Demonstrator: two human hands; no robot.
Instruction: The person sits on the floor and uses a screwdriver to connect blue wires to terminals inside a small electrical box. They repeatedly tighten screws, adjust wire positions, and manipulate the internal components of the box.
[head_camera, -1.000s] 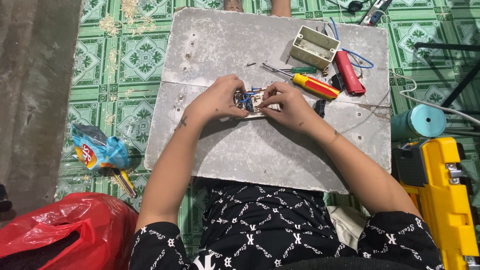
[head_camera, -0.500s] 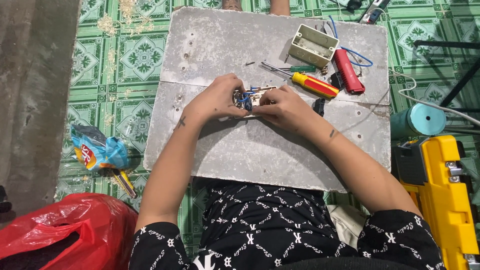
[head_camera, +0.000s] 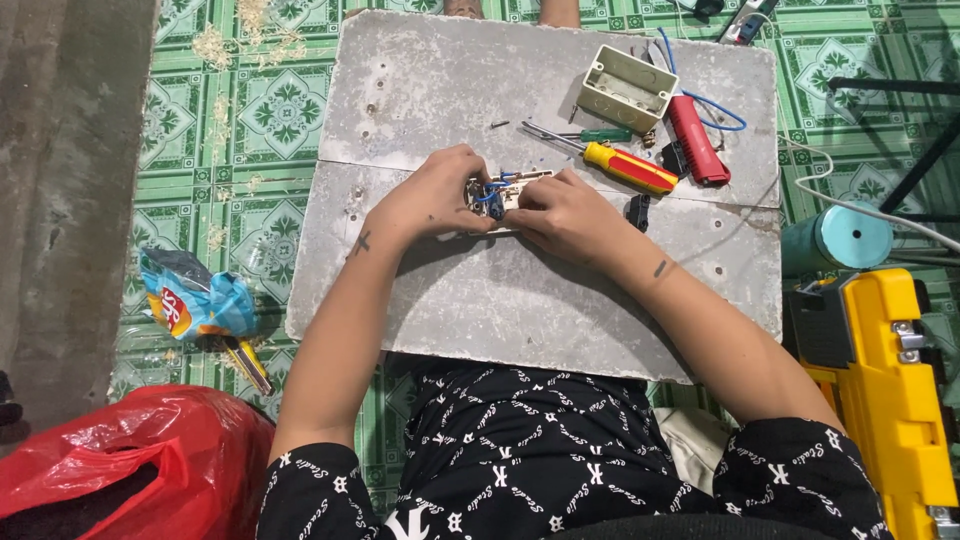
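a crumpled snack packet (head_camera: 190, 295) lies on the green patterned floor tiles (head_camera: 270, 120), left of the grey desk (head_camera: 450, 80). it is blue, with a red and yellow patch on its near side, and it is open and flattened. nearer the viewer, at the lower left corner, sits a shiny red plastic bag (head_camera: 120, 465), bunched up with a dark opening. no signs or screens are in view.

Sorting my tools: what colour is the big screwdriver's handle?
Red and yellow handle, clearest in the head view.
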